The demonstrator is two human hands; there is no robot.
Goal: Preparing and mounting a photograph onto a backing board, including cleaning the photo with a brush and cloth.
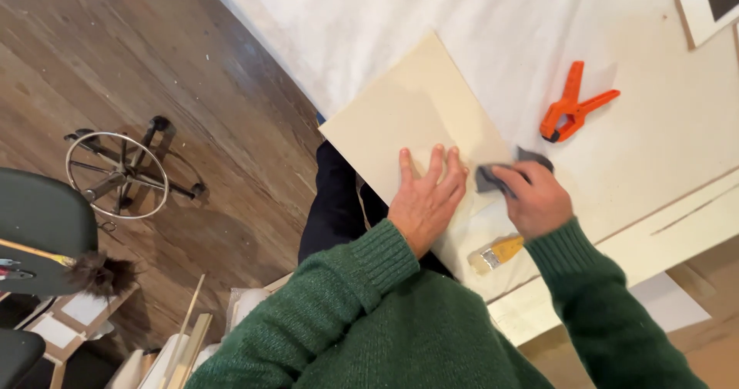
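Now the left hand [426, 196] lies flat with fingers spread on the pale board [419, 119], and it should press down firmly so the board cannot slide. The right hand [536, 199] has its fingers clenched on a small grey pad [488, 177] at the board's 3 o'clock edge; rub gently and evenly there. The board looks smooth, cream and bare, sitting on the white tabletop [493, 19], with an orange clamp [572, 106] at 2 o'clock.

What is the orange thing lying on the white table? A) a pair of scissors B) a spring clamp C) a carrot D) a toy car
B: the orange spring clamp has two long handles and a pinching jaw, and it lies on the white cloth-covered table, apart from the right hand holding a grey cloth.
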